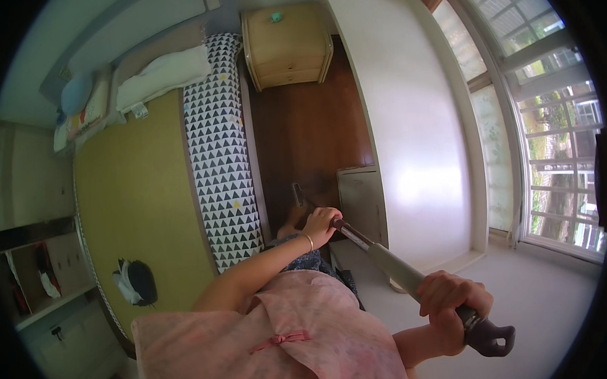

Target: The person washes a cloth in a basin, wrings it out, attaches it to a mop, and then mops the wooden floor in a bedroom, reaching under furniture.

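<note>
A long-handled floor tool, apparently a mop (394,261), slants across in front of me from lower right toward the floor. High on its handle, just below the grey hanging loop at the end, my right hand (453,302) is wrapped around the grip. My left hand (322,226), with a bangle at the wrist, holds the shaft farther down, by a dark collar. Beyond that hand, a narrow pale-edged head (297,194) rests at the wooden floor (301,124), close to my bare foot. The lower shaft is partly hidden by my left hand.
To the left stands a bed (138,195) with a patterned sheet edge (222,157) and a pillow (164,76). A wooden nightstand (286,45) stands at the floor's far end. A white cabinet (416,125) borders the floor on the right, below a barred window (558,165).
</note>
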`<state>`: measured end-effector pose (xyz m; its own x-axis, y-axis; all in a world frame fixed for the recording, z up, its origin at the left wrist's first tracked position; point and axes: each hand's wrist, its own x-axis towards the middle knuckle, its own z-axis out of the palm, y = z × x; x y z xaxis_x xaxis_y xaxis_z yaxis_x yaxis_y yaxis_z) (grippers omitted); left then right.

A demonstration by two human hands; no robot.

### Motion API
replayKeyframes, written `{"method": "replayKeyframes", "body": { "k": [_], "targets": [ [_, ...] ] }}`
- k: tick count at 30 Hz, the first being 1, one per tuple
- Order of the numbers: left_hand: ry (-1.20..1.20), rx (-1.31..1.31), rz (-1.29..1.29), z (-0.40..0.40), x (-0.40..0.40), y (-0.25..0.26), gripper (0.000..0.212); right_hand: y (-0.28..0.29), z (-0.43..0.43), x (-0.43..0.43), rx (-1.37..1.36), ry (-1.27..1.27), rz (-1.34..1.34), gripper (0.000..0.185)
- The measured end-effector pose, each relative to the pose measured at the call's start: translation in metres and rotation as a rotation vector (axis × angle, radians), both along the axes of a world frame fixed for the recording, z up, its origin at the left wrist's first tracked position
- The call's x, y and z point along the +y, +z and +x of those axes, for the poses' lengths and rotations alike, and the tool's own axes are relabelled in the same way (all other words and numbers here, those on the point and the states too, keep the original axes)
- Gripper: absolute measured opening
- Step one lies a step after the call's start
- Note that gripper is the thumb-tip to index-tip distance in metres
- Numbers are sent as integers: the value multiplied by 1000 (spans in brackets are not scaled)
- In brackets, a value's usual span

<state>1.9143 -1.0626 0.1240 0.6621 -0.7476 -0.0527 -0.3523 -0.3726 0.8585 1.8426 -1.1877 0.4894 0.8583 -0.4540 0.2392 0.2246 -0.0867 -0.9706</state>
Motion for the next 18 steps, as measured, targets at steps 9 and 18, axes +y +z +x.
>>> {"method": "replayKeyframes", "body": {
  "k": [9,18],
  "targets": [
    [-524,-114,30,53,-14,11,18,4,-12,7,-149,-89,-64,28],
    [-469,-264,-21,113,-56,21,16,-44,-5,15,-467,-122,-96,29]
  ]
}}
